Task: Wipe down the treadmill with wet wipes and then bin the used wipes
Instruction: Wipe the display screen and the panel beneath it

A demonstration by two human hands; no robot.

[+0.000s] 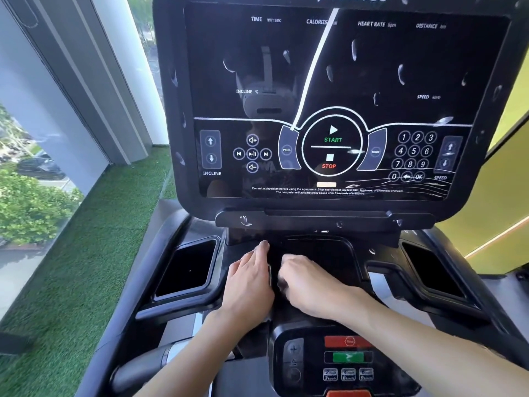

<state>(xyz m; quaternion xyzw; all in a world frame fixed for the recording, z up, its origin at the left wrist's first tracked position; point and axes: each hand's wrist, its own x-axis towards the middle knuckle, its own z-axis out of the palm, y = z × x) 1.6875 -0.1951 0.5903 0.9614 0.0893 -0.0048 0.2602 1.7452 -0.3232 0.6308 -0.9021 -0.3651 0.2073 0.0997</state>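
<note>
The treadmill [329, 219] fills the view, its dark console screen [337, 104] flecked with pale marks, so I'd judge plenty is left to wipe. Below it, both hands sit on the centre tray [323, 253]. Left hand [249, 282] lies flat, fingers straight, likely bracing. Right hand [309, 285] is curled and blurred; whether its fingers hold a wipe, I cannot tell. No wipe or bin shows plainly.

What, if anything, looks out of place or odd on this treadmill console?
Pale droplets dot the glossy console screen, and thin wet-looking streaks cross its lower right corner by the keypad, so it looks unevenly wiped. Nothing appears cracked or askew.
</note>
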